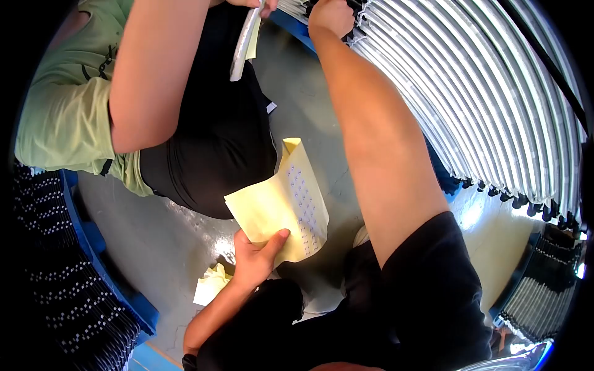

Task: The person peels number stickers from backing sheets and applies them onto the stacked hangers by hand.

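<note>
Yellow paper sheets (266,207), folded and with rows of small blue marks on one face, are in my left hand (257,256), its thumb pressed on top near the lower edge. My right arm reaches up to the top of the view, where my right hand (332,17) is closed at the end of a stack of long silvery-white wrapped tubes (458,80). What its fingers hold is too small and partly hidden to make out.
A person in a green shirt (68,117) sits at the left, holding folded paper (246,46). Crumpled yellow paper (212,283) lies on the grey floor (148,247). Black bundled rods (74,266) fill a blue rack (133,309) at the left. More bundles (544,278) stand at the right.
</note>
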`<control>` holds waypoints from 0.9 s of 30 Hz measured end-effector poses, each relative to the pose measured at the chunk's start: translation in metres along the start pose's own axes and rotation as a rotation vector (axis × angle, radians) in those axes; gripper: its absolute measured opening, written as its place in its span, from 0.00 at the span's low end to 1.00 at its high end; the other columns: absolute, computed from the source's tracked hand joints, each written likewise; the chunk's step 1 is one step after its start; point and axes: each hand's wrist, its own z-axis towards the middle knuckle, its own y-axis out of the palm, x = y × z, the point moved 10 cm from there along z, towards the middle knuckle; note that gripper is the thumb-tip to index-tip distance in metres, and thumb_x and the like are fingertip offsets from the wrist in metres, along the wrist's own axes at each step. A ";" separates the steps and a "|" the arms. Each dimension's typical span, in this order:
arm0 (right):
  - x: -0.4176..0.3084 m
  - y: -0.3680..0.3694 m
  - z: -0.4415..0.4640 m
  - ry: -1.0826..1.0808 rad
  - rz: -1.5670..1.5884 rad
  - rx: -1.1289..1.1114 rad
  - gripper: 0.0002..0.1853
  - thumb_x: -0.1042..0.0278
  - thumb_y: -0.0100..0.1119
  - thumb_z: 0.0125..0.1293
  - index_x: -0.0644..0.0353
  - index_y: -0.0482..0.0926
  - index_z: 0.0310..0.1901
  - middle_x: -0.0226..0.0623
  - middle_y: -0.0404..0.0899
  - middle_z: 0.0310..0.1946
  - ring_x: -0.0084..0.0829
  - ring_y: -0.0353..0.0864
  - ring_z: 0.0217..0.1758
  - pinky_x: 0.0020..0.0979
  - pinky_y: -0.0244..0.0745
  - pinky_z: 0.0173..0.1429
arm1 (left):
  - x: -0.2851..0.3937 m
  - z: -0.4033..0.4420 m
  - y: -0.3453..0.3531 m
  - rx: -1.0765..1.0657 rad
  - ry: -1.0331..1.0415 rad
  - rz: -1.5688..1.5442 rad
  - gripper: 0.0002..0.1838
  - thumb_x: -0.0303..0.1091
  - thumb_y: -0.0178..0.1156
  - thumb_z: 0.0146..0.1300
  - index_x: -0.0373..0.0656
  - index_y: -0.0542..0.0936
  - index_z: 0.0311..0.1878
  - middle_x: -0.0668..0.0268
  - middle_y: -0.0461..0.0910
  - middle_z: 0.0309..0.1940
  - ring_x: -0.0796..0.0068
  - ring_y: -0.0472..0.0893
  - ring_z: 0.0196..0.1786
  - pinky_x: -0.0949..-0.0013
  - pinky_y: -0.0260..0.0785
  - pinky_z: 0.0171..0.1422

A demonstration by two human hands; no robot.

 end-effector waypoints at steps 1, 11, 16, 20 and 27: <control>0.000 0.002 0.001 -0.018 0.009 0.008 0.14 0.59 0.52 0.65 0.58 0.80 0.30 0.50 0.84 0.27 0.51 0.85 0.32 0.50 0.80 0.41 | -0.001 0.000 0.000 0.002 0.000 -0.018 0.11 0.22 0.62 0.65 0.31 0.78 0.49 0.61 0.84 0.42 0.76 0.82 0.43 0.72 0.75 0.49; -0.009 -0.002 -0.004 -0.070 0.085 -0.026 0.14 0.60 0.50 0.66 0.59 0.80 0.31 0.54 0.83 0.27 0.56 0.84 0.33 0.53 0.78 0.42 | -0.004 -0.001 -0.001 -0.005 -0.018 -0.035 0.11 0.22 0.62 0.65 0.32 0.79 0.49 0.62 0.84 0.42 0.76 0.82 0.43 0.72 0.75 0.49; -0.009 0.002 -0.007 -0.116 0.120 -0.084 0.14 0.59 0.50 0.67 0.59 0.81 0.35 0.55 0.82 0.27 0.57 0.83 0.33 0.55 0.77 0.43 | -0.010 0.000 0.002 -0.015 -0.054 -0.028 0.14 0.26 0.66 0.63 0.33 0.77 0.50 0.62 0.83 0.42 0.74 0.82 0.42 0.69 0.75 0.49; -0.011 -0.003 -0.026 -0.161 0.216 -0.251 0.21 0.58 0.50 0.66 0.56 0.77 0.58 0.60 0.82 0.30 0.60 0.82 0.36 0.56 0.76 0.47 | -0.009 0.002 0.012 -0.055 -0.071 -0.058 0.14 0.25 0.65 0.63 0.33 0.77 0.50 0.62 0.83 0.42 0.73 0.82 0.43 0.69 0.75 0.49; -0.003 0.013 -0.039 -0.105 0.361 -0.401 0.32 0.62 0.52 0.66 0.55 0.61 0.72 0.65 0.80 0.38 0.63 0.80 0.42 0.58 0.72 0.52 | -0.004 0.005 0.012 -0.042 -0.036 -0.062 0.11 0.23 0.62 0.65 0.32 0.78 0.50 0.61 0.84 0.43 0.75 0.83 0.43 0.71 0.76 0.49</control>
